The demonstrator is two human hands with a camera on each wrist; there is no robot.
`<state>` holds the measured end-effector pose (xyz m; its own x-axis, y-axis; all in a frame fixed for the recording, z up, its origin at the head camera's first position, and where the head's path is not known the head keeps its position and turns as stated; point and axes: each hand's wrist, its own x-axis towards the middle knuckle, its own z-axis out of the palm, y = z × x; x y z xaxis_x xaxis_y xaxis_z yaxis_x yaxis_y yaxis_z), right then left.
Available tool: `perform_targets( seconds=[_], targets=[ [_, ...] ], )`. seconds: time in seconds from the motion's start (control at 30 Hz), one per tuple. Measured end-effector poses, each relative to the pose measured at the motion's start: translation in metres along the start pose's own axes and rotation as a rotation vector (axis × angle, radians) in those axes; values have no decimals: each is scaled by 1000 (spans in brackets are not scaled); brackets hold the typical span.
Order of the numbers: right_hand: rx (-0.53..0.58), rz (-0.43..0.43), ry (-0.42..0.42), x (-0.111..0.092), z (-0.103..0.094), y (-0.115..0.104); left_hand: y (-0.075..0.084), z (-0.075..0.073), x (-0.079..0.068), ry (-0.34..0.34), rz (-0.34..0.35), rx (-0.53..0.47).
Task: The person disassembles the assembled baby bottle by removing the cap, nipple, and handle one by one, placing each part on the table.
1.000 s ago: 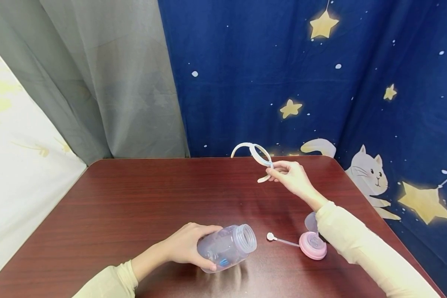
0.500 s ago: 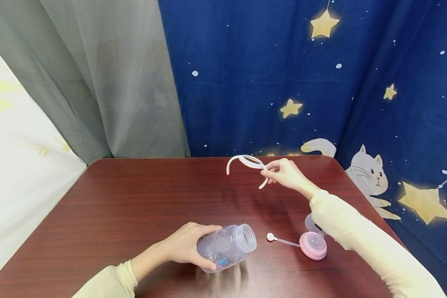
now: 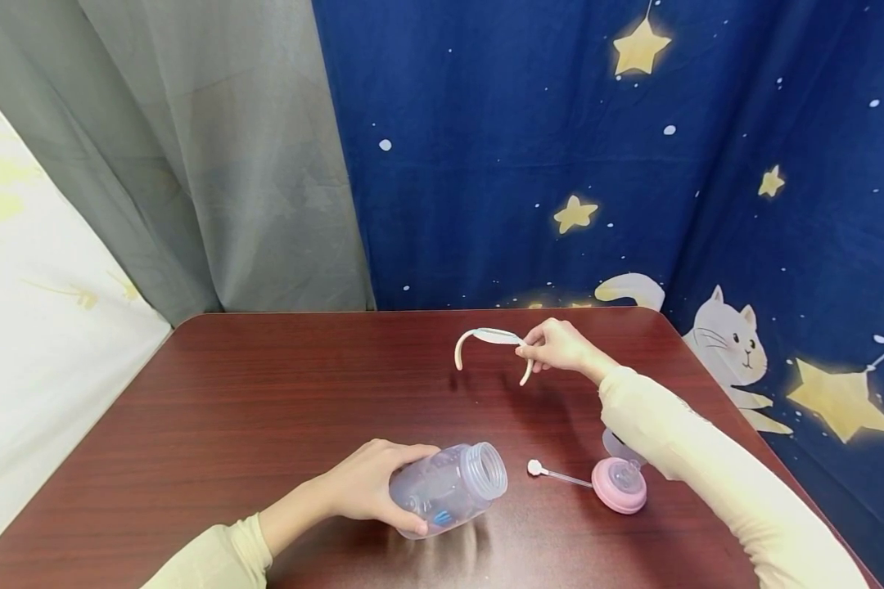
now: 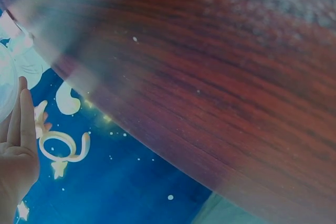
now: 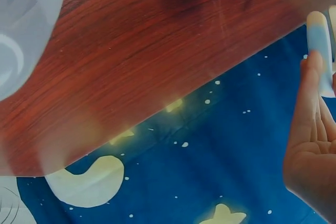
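Observation:
My left hand (image 3: 376, 483) grips a see-through baby bottle (image 3: 442, 495) near the front of the table, tilted over with its uncapped threaded mouth facing right. Farther back, my right hand (image 3: 560, 348) pinches one side of a pale bottle handle ring (image 3: 495, 336) with two curved arms. The ring is nearly edge-on in the head view, its arms pointing down just over the table. In the left wrist view one curved arm (image 4: 84, 145) and the round opening show. A handle end (image 5: 316, 35) stands beyond my fingertips in the right wrist view.
Right of the bottle lies a pink nipple cap (image 3: 619, 488), its clear cover (image 3: 614, 443) flipped back and partly behind the right sleeve. From it a thin straw with a white weighted end (image 3: 535, 468) points left. A blue starry curtain (image 3: 486, 164) hangs behind the table's far edge.
My right hand has come slightly left with the handle ring, which has tipped from upright to nearly flat and sunk toward the table. My left hand and the bottle stay put.

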<state>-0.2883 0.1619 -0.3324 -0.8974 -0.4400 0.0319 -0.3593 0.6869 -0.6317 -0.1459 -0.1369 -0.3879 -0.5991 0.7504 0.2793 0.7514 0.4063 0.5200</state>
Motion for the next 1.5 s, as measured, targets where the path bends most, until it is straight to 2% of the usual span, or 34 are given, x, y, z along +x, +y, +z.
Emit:
perform_targets(
  seconds=[0.4,0.63,0.77,1.07,1.27,1.5],
  targets=[
    [4,79,-58,2,12,16,0,0,0,5,4,25],
    [0,106,-81,1,19,26,1,0,0,-7,-13,7],
    [24,134,-94,0,21,28,0,0,0,-3,-1,13],
    [-6,172,-97,0,24,33,0,1,1,13,20,50],
    [-21,186,-101,0,28,38,0,1,0,13,18,42],
    [-49,158,-97,0,31,42,1,2,1,13,19,37]
  ],
)
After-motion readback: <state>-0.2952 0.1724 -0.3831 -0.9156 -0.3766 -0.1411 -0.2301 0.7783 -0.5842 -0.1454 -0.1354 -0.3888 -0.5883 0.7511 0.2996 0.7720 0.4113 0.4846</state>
